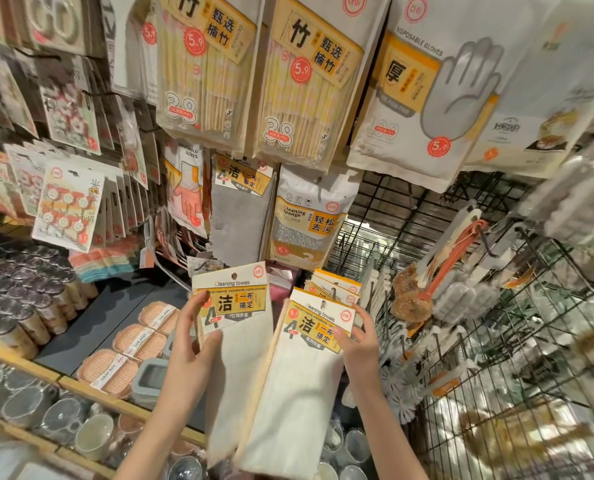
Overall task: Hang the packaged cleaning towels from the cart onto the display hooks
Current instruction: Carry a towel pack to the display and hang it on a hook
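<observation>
My left hand (194, 344) holds a pack of white cleaning towels (234, 362) by its left edge, card header up, its round hang hole free. My right hand (359, 341) grips the right side of a second white towel pack (299, 386), whose header sits at a display hook (323, 304). Behind it more packs of the same towels (335, 284) hang on that hook. A grey towel pack (241, 216) hangs one row higher. The cart is out of view.
Chopstick packs (202, 71), disposable gloves (437, 98) and a cleaning sponge pack (306, 223) hang above. Brushes (437, 271) hang on the black wire grid at right. Below left, a shelf holds soap dishes (132, 348), cups and jars.
</observation>
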Demonstrator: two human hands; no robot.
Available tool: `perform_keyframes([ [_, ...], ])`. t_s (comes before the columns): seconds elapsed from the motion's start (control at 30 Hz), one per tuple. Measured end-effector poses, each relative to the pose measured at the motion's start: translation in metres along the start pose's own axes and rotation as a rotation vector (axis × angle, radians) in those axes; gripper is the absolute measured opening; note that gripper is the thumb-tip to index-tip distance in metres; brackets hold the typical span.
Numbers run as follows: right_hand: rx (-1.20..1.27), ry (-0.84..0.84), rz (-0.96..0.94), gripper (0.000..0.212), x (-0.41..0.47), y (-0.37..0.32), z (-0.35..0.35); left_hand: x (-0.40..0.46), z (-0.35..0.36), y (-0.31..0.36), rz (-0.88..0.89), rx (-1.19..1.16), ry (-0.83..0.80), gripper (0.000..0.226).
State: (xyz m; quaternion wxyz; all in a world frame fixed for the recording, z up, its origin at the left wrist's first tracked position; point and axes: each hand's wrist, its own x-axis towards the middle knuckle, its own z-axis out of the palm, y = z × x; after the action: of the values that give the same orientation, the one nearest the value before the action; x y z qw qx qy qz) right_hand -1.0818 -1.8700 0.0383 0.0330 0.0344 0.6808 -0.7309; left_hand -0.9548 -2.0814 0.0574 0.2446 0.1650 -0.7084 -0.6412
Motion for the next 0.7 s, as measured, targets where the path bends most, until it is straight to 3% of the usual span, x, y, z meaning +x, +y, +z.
perform_keyframes([
  [0.2,-0.054,0.121,0.009,0.053,0.031,0.018,-0.011,0.003,-0.006,0.003,-0.008,0.031,0.018,0.057],
  [0.7,-0.212,0.173,-0.016,0.056,0.08,0.053,-0.01,0.011,-0.007,0.001,-0.016,0.053,0.061,0.058],
])
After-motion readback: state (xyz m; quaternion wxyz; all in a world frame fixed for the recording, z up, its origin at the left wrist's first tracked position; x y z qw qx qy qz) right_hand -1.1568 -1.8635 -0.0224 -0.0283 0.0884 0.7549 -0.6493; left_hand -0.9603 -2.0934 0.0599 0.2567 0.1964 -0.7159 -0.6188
